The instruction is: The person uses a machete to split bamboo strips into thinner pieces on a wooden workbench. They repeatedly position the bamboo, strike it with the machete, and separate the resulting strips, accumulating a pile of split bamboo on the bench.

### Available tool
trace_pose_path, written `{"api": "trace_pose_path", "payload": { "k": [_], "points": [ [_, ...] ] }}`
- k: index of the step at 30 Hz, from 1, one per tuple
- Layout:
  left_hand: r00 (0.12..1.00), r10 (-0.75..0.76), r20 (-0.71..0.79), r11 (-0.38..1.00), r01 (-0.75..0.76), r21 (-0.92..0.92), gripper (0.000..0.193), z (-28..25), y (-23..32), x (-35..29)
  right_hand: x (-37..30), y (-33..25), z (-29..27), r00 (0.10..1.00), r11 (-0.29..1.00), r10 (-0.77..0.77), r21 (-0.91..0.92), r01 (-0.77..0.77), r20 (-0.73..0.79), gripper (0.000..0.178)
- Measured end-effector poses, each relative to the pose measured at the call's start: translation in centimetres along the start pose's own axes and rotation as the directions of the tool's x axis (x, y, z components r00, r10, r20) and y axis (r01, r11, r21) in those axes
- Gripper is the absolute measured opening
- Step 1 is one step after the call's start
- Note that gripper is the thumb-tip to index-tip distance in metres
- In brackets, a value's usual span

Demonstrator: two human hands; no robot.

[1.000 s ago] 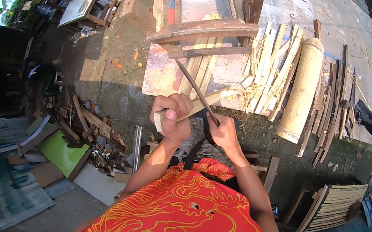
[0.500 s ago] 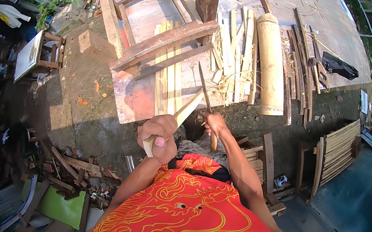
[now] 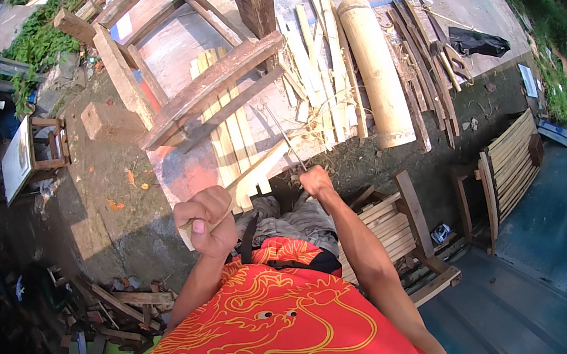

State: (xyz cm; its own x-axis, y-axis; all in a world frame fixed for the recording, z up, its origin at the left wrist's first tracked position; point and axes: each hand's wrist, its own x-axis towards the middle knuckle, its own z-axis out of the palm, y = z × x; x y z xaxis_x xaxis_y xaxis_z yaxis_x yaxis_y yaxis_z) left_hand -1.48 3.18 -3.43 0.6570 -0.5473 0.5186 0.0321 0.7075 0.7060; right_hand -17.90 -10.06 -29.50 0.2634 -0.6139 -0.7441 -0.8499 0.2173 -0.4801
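Observation:
My left hand [image 3: 207,220] is clenched around the near end of a pale bamboo strip [image 3: 254,170] that slants up and away to the right. My right hand [image 3: 316,181] grips the handle of a knife [image 3: 284,135] whose thin blade points up-left and lies against the strip's far part. Both hands are in front of my chest, above my grey-trousered knees and red patterned shirt. Just beyond the hands lies a pile of split bamboo slats [image 3: 313,77] on a board.
A thick bamboo pole [image 3: 377,73] lies right of the slats. A rough wooden frame [image 3: 193,91] with a square post [image 3: 253,1] stands ahead on the left. Slatted wooden chairs [image 3: 396,222], [image 3: 508,158] are at my right. Scrap wood [image 3: 120,300] lies low left, and a small stool [image 3: 40,151] stands at the left.
The view has swung left, so everything shifted right in the picture. My right hand with the knife has moved outward along the strip, away from my left hand, which keeps its grip.

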Motion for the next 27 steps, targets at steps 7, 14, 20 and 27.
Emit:
{"api": "trace_pose_path", "payload": {
  "k": [7, 14, 20, 27],
  "points": [
    [0.999, -0.052, 0.009, 0.998, 0.052, -0.038, 0.024, -1.4, -1.3, 2.6, -1.3, -1.9, -0.8, 0.849, 0.762, -0.024, 0.56, -0.326, 0.528, 0.028],
    [0.994, -0.067, 0.083, 0.998, 0.068, -0.008, 0.022, -0.7, -0.8, 2.4, -12.8, -8.9, -1.4, 0.881, 0.877, -0.463, 0.093, 0.471, -0.097, 0.032],
    [0.993, -0.057, 0.102, 0.998, 0.055, 0.022, 0.028, -0.3, -0.3, 1.2, -4.7, -4.8, -1.3, 0.984, 0.994, 0.039, -0.091, -0.055, -0.171, 0.04],
    [0.988, 0.037, 0.149, 0.999, -0.041, 0.024, 0.026, 0.5, -0.8, -0.1, -0.1, 0.3, 1.5, 0.805, 0.56, -0.089, 0.698, -0.446, 0.586, 0.027]
  ]
}}
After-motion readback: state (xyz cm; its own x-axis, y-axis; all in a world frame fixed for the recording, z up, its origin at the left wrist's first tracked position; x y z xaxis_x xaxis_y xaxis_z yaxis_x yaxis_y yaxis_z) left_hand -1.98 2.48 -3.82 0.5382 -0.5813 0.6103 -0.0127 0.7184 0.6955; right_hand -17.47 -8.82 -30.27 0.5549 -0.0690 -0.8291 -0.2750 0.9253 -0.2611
